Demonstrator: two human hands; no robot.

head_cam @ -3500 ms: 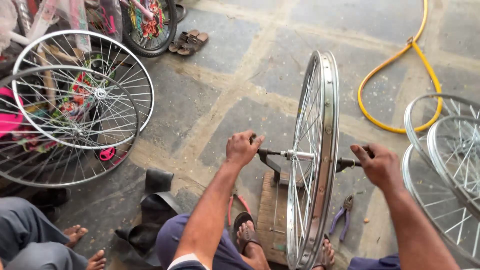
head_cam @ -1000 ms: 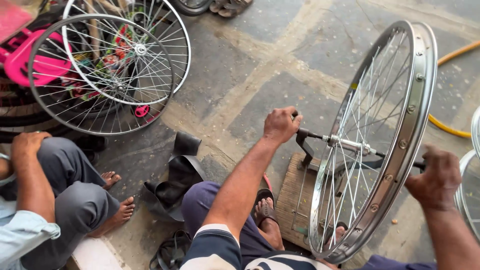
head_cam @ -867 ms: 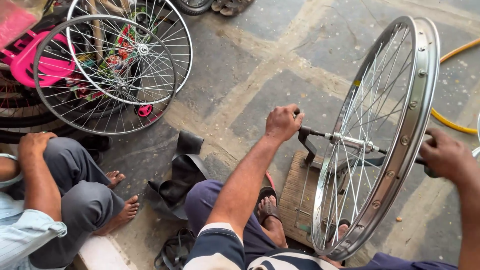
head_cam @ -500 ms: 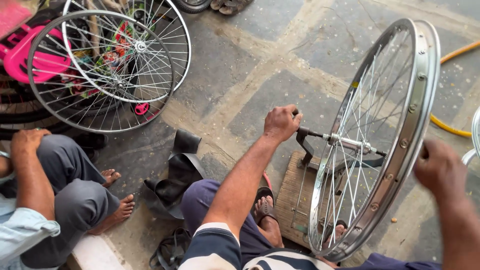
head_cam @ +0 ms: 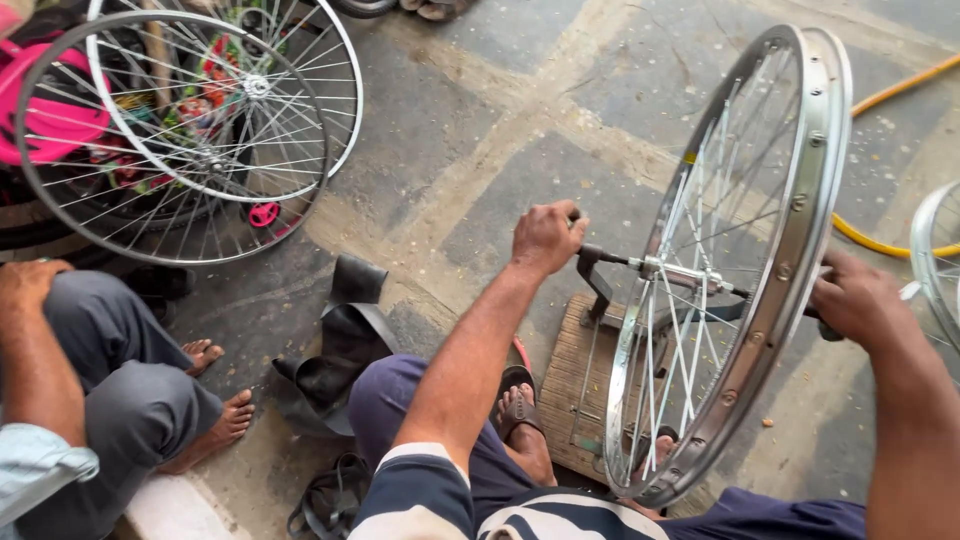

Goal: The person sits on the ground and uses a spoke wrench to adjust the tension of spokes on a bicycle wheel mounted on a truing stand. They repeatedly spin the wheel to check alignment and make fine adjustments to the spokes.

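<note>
Here, wheel: a silver spoked bicycle wheel (head_cam: 740, 270) is standing nearly upright in a dark truing stand (head_cam: 600, 285), at about 3 o'clock in the view, over a wooden board (head_cam: 565, 385) on the stone floor (head_cam: 470, 120).
Left hand: the left hand (head_cam: 545, 238) is closing its grip fully around the near end of the stand arm, at 12 o'clock from the knee.
Right hand: the right hand (head_cam: 862, 300) is wrapping shut around the far end beyond the rim.
Doing it well: judging by the tilt, both hands are needing equal, steady pressure so the axle is sitting level.
Nearby: loose wheels (head_cam: 190, 130) are leaning at 10 o'clock; another person's knee (head_cam: 130, 400) is resting at 8 o'clock.
</note>
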